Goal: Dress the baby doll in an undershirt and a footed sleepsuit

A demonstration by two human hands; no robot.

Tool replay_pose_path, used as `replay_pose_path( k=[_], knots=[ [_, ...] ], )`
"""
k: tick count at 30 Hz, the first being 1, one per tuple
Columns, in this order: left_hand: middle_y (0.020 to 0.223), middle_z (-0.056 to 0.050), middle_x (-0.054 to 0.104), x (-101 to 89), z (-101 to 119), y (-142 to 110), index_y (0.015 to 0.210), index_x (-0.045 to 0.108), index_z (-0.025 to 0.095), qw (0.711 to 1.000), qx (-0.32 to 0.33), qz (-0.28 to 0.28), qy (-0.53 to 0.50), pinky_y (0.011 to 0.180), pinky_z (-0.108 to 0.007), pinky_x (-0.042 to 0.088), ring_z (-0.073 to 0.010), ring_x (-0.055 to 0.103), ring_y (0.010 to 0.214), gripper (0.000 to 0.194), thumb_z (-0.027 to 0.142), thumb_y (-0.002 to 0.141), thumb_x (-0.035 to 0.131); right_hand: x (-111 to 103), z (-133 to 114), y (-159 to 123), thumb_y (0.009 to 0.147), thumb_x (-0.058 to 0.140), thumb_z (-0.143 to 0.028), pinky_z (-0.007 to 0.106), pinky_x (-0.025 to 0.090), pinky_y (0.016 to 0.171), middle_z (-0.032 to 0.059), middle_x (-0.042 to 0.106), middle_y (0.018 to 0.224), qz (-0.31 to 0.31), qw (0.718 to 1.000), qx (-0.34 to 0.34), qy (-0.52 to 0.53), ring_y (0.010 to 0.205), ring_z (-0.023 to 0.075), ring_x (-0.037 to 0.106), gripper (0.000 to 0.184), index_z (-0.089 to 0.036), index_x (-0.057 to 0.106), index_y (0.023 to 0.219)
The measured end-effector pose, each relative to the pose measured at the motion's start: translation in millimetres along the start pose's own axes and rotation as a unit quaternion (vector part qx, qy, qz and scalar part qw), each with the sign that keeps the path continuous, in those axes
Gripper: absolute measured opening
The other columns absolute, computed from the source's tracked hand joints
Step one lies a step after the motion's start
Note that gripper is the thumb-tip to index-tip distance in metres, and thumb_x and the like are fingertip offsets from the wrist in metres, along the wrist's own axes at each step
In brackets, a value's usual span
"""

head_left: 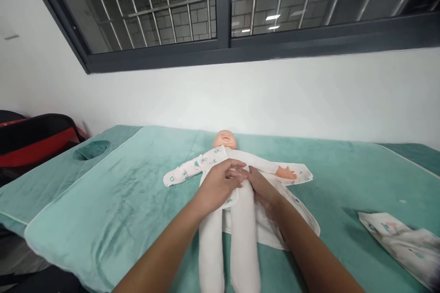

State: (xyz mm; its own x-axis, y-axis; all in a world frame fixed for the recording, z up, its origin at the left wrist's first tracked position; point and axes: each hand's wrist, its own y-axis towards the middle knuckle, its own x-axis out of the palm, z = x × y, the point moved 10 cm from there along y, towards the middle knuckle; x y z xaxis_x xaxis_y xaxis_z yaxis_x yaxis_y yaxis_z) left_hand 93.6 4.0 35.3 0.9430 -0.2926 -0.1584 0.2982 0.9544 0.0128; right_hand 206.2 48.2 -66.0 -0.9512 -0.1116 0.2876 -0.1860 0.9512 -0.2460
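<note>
A baby doll (225, 139) with a white cloth body lies on its back, head toward the wall, legs toward me. A white printed baby shirt (213, 157) covers its arm on the left and part of its chest. The shirt's right half is spread flat under the doll, whose bare arm (263, 162) and hand rest on that sleeve. My left hand (218, 184) is over the belly, fingers bent and closed at the shirt's front. My right hand (263, 185) meets it from the right, fingers drawn together; its fingertips are partly hidden, and what they pinch is unclear.
A green plush cover (137, 201) lies over the table, with a round hole (92, 149) at the left. Another printed white cloth (402, 242) lies at the right. A red and black chair (37, 139) stands at the left. Behind are a white wall and a barred window (223, 9).
</note>
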Motion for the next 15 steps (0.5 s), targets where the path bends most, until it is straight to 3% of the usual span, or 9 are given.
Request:
replay_pose_path(
  k=[3, 5, 9, 13, 15],
  knots=[
    [0.102, -0.006, 0.068, -23.9, -18, -25, 0.106, 0.065, 0.023, 0.987, 0.038, 0.125, 0.096, 0.083, -0.036, 0.047, -0.0223, 0.064, 0.095, 0.022, 0.024, 0.085, 0.059, 5, 0, -1, 0.077, 0.076, -0.041, 0.029, 0.058, 0.067, 0.0094, 0.074, 0.101, -0.022, 1.0, -0.009, 0.005, 0.087, 0.0226, 0.071, 0.04, -0.018, 0.058, 0.104],
    [0.112, -0.007, 0.063, -33.0, -21, -48, 0.108, 0.063, 0.024, 0.955, 0.088, 0.191, 0.208, 0.092, -0.041, 0.044, -0.0256, 0.058, 0.107, 0.027, 0.025, 0.082, 0.065, 8, 1, -2, 0.078, 0.075, -0.044, 0.031, 0.059, 0.072, 0.0102, 0.073, 0.107, -0.032, 0.999, -0.011, 0.009, 0.092, 0.0235, 0.071, 0.041, -0.019, 0.059, 0.105],
    [0.123, -0.009, 0.056, -19.0, -31, -79, 0.124, 0.056, 0.026, 0.872, 0.121, 0.195, 0.432, 0.091, -0.047, 0.042, -0.031, 0.051, 0.113, 0.052, 0.023, 0.075, 0.073, 7, 3, -1, 0.079, 0.074, -0.045, 0.034, 0.059, 0.079, 0.0101, 0.073, 0.109, -0.031, 0.999, -0.018, 0.014, 0.096, 0.0248, 0.07, 0.041, -0.02, 0.061, 0.108],
    [0.108, -0.008, 0.062, -10.2, -27, -89, 0.112, 0.06, 0.022, 0.796, 0.15, 0.202, 0.55, 0.078, -0.041, 0.042, -0.0272, 0.054, 0.099, 0.026, 0.014, 0.088, 0.055, 6, 5, 1, 0.078, 0.075, -0.044, 0.034, 0.059, 0.08, 0.0095, 0.074, 0.106, -0.03, 0.999, -0.025, 0.018, 0.097, 0.0254, 0.07, 0.041, -0.021, 0.062, 0.11],
    [0.097, -0.007, 0.064, -9.1, -20, -92, 0.102, 0.061, 0.02, 0.77, 0.19, 0.214, 0.57, 0.072, -0.037, 0.041, -0.0242, 0.055, 0.088, 0.022, 0.009, 0.092, 0.045, 6, 5, 2, 0.078, 0.075, -0.044, 0.034, 0.059, 0.081, 0.0101, 0.073, 0.109, -0.032, 0.999, -0.028, 0.025, 0.098, 0.0249, 0.07, 0.042, -0.021, 0.061, 0.11]
  ],
)
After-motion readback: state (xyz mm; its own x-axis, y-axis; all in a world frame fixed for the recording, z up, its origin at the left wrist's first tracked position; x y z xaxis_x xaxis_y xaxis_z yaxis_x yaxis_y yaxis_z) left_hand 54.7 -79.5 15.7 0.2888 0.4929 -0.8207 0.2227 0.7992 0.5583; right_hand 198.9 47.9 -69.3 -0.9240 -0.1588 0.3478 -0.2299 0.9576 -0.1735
